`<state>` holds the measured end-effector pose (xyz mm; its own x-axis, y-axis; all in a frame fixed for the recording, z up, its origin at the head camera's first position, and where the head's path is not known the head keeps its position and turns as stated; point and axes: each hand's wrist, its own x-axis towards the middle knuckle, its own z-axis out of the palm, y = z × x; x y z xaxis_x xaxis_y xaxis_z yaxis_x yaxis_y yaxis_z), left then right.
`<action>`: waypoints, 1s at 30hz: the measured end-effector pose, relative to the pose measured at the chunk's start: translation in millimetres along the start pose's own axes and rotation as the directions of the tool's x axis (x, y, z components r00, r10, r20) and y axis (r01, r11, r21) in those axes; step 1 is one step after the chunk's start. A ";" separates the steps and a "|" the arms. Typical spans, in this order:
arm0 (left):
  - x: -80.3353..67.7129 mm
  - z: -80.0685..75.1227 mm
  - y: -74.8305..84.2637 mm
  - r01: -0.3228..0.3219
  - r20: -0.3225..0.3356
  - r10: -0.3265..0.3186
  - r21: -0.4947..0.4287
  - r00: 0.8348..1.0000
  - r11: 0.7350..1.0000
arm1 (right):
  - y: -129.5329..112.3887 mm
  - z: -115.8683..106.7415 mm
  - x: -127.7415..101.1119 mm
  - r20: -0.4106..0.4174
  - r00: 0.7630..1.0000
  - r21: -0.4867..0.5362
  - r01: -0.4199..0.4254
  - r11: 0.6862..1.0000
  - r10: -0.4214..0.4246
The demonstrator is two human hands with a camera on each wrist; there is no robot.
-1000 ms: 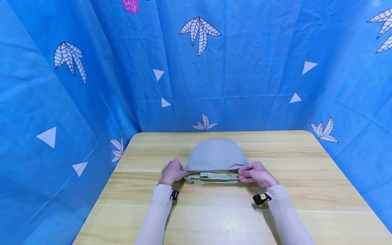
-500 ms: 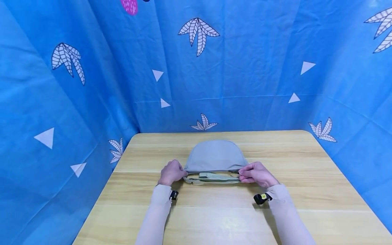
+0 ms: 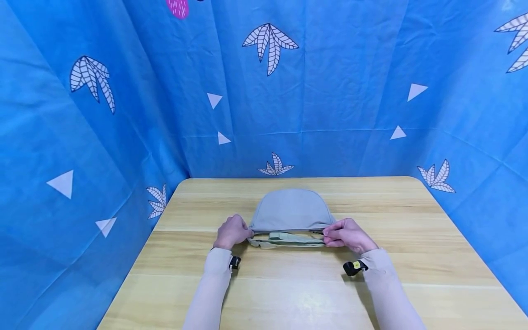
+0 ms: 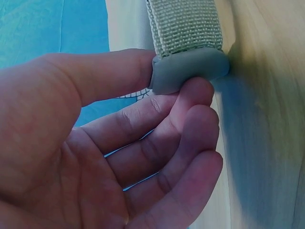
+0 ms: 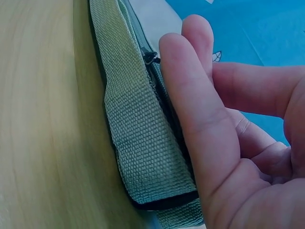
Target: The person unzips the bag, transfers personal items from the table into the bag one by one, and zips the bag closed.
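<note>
A grey-green half-moon bag [image 3: 290,210] lies flat on the wooden table [image 3: 412,256], its zipper edge and a folded webbing strap [image 3: 288,237] toward me. My left hand [image 3: 233,231] pinches the bag's left end; in the left wrist view the thumb and forefinger of the left hand [image 4: 176,88] hold a grey tab [image 4: 190,67] where the strap [image 4: 183,24] ends. My right hand [image 3: 345,234] pinches the bag's right end. In the right wrist view the right hand [image 5: 205,95] has its fingers curled over the edge beside the zipper pull [image 5: 150,58], above the strap [image 5: 138,143].
Blue patterned cloth [image 3: 313,91] hangs close behind the table and along both sides. Bare wood [image 3: 288,293] lies between the bag and the table's near edge. A small black device is strapped at each wrist [image 3: 353,267].
</note>
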<state>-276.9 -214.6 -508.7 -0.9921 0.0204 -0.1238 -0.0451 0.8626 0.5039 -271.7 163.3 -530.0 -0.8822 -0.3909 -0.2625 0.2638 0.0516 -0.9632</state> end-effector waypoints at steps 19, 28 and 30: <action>0.2 0.8 -0.3 0.003 0.007 -0.003 -0.011 1.000 1.000 | -5.0 -1.0 -5.5 -0.037 0.999 -0.045 0.008 0.999 -0.010; -0.1 -5.6 -10.0 0.021 -0.031 -0.020 0.020 0.999 1.000 | -2.2 -13.5 -8.6 -0.007 1.000 -0.035 0.004 0.999 -0.004; 0.8 -5.1 -10.2 0.016 -0.024 -0.015 0.012 1.000 1.000 | -2.9 -15.8 -8.9 -0.005 1.000 -0.035 0.008 0.999 -0.009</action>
<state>-277.9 -225.9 -509.6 -0.9938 -0.0051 -0.1108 -0.0592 0.8689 0.4914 -270.8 181.1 -525.8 -0.8865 -0.3865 -0.2546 0.2427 0.0800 -0.9668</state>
